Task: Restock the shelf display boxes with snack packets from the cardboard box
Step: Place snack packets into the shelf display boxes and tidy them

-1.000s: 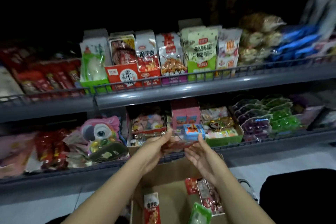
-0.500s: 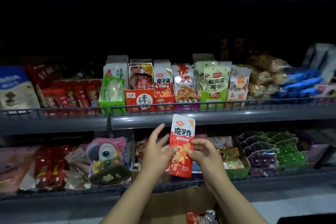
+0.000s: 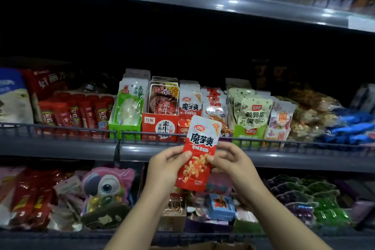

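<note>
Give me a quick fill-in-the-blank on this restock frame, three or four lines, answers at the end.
1. The red and white snack packet is held by ____ hands, the left hand and the right hand.
2. The matching packets stand in a display box on the ____ shelf.
3. The display box just left of it is ____ in colour.
4. The pink parrot toy sits on the ____ shelf.

Missing words: both; middle; red; bottom

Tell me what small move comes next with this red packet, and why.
Probably lift the red packet up and forward into the display box of matching packets just behind it. Both the left hand and right hand pinch it upright, right in front of that row on the middle shelf.
</note>
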A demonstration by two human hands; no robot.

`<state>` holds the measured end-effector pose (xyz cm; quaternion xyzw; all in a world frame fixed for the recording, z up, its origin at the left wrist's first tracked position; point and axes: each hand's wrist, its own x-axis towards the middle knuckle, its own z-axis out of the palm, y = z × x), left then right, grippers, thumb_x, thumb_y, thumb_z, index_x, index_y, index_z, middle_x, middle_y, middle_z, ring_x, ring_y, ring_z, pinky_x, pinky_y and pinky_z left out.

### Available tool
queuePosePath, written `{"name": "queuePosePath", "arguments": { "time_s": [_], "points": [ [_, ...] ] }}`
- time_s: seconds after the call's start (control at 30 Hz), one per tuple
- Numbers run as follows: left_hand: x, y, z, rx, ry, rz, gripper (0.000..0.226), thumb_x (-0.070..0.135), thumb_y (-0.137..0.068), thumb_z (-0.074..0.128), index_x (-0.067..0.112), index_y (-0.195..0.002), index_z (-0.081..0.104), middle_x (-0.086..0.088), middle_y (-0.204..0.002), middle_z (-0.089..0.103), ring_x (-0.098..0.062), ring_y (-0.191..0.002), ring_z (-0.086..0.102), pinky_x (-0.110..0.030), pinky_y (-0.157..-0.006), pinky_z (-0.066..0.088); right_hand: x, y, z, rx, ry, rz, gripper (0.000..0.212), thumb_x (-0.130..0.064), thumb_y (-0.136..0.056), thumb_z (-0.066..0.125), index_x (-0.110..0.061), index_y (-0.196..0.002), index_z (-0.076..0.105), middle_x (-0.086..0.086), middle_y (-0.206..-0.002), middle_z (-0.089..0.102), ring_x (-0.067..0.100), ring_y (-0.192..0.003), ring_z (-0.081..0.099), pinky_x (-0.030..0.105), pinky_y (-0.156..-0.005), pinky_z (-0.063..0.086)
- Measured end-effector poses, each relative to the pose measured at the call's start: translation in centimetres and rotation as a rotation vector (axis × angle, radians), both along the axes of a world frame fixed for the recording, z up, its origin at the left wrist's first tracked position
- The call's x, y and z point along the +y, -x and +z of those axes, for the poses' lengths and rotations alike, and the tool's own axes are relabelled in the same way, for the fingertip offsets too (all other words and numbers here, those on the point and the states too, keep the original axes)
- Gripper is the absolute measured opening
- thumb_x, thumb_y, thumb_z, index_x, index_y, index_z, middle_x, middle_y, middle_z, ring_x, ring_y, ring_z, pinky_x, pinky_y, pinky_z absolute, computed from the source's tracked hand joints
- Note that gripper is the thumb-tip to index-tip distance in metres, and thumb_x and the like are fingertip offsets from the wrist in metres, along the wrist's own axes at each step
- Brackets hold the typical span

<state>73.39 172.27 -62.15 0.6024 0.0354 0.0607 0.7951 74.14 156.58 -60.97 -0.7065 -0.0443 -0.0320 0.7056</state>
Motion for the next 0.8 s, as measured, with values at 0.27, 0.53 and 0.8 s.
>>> {"name": "queuePosePath", "arguments": {
  "time_s": [0.27, 0.53, 0.8],
  "points": [
    [1.7, -3.3, 1.6, -0.126, -0.066, 0.129, 0.015, 0.01, -0.082, 0.069, 0.023, -0.09, 0.07, 0.002, -0.088, 0.073, -0.012, -0.081, 0.069, -0.027, -0.073, 0.056, 1.4, -6.5, 6.4, -0.043, 0.275, 0.147, 0.022, -0.01, -0.081, 0.069, -0.014, -0.102, 0.061, 0.006, -0.093, 0.073, 0.021, -0.085, 0.068, 0.028, -0.066, 0.051],
    [2.4, -6.9, 0.4, -0.427, -0.853, 0.368, 0.039, 0.025, -0.092, 0.056, 0.034, -0.13, 0.051, 0.021, -0.133, 0.043, 0.0, -0.126, 0.035, -0.024, -0.111, 0.016, 2.2, -12.5, 11.4, -0.248, 0.345, -0.055, 0.015, -0.008, -0.086, 0.064, -0.022, -0.088, 0.058, -0.001, -0.088, 0.068, 0.016, -0.079, 0.066, 0.034, -0.066, 0.05],
    [2.0, -8.1, -1.9, -0.551, -1.146, 0.38, 0.041, 0.021, -0.086, 0.064, 0.03, -0.125, 0.059, 0.005, -0.153, 0.025, -0.01, -0.14, 0.011, -0.039, -0.114, -0.005, 3.1, -15.4, 10.6, -0.312, 0.406, -0.112, 0.011, -0.009, -0.088, 0.063, -0.017, -0.093, 0.056, -0.008, -0.08, 0.064, 0.008, -0.073, 0.063, 0.023, -0.06, 0.055]
  ]
}}
